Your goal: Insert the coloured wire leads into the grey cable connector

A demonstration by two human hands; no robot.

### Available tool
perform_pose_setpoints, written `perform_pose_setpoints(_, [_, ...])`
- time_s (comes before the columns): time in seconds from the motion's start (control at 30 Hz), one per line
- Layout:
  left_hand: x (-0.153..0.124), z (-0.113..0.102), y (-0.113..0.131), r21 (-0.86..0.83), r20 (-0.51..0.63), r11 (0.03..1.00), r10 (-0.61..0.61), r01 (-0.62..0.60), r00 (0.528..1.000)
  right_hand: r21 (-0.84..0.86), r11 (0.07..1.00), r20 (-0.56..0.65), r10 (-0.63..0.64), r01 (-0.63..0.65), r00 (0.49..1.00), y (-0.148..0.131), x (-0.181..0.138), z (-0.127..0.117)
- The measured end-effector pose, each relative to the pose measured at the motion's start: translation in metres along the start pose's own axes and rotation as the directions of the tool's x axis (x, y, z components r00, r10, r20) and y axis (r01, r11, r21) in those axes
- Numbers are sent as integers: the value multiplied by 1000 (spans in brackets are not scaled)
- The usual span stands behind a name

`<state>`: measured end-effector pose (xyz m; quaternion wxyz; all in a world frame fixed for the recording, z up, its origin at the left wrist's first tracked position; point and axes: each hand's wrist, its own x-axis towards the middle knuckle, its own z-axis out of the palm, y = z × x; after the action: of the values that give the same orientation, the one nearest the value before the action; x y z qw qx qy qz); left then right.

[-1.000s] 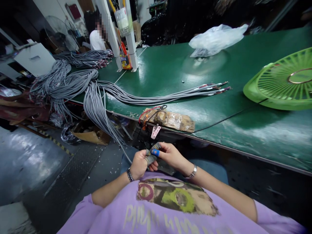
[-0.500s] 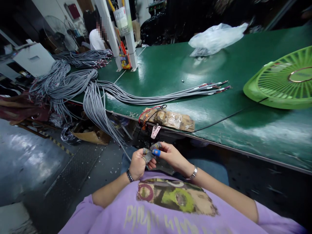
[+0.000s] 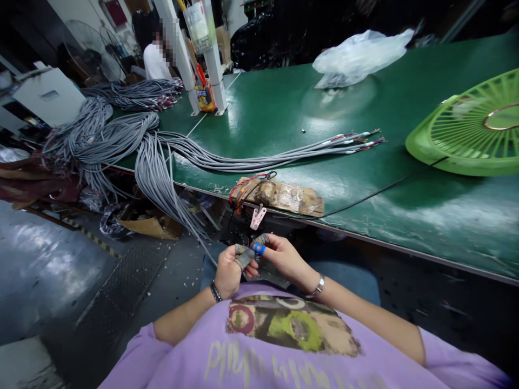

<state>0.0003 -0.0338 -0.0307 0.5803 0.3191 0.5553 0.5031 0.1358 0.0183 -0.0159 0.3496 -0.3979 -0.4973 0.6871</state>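
A green work table (image 3: 284, 119) spreads before the person, its near edge running down toward four o'clock; a co-worker (image 3: 156, 62) in white is far behind it, at eleven o'clock from the hands. On the table a pile of grey cables (image 3: 105, 143) lies at ten o'clock; from it one bundle (image 3: 153, 170) hangs over the edge, and another group of cables (image 3: 259, 163) stretches across the table, with its bare coloured wire ends toward two o'clock. The left hand (image 3: 227, 273) is curled closed; a single grey cable (image 3: 211, 257) comes down to it from ten o'clock and is lost behind it, so its end is hidden by the fingers. The right hand (image 3: 284, 258), with a blue wrap on its thumb, touches the left at the fingertips; its thumb and forefinger press together, but what is between them I cannot tell. A pink clip (image 3: 258, 218) is near them at twelve o'clock; a cardboard piece (image 3: 294, 198) lies at one o'clock on the table edge; a green fan (image 3: 466, 132) is well apart, at two o'clock.
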Motion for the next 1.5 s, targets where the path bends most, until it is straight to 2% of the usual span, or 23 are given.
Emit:
perform_pose_setpoints(0.27, [0, 2, 1, -58, -35, 998, 16, -18, 999, 43, 999, -18, -21, 22, 1000, 1, -2, 4])
perform_pose_setpoints(0.53, [0, 0, 4, -55, -48, 998, 2, -5, 999, 29, 999, 46, 11, -13, 999, -1, -1, 0])
perform_pose_setpoints(0.8, [0, 1, 4, -24, -12, 999, 28, -28, 1000, 81, 996, 69, 27, -32, 997, -8, 2, -1])
perform_pose_setpoints(1.1, [-1, 1, 5, -34, -6, 997, 64, -64, 998, 102, 994, 35, 46, -50, 998, -4, 1, 0])
perform_pose_setpoints(1.4, [-3, 1, 5, 4, 30, 1000, 25, -25, 999, 53, 997, 75, 53, -57, 996, -6, 7, -4])
perform_pose_setpoints(1.5, [-2, 0, 5, 13, 69, 1000, -3, 2, 998, 29, 999, 72, 23, -25, 997, -6, 7, -3])
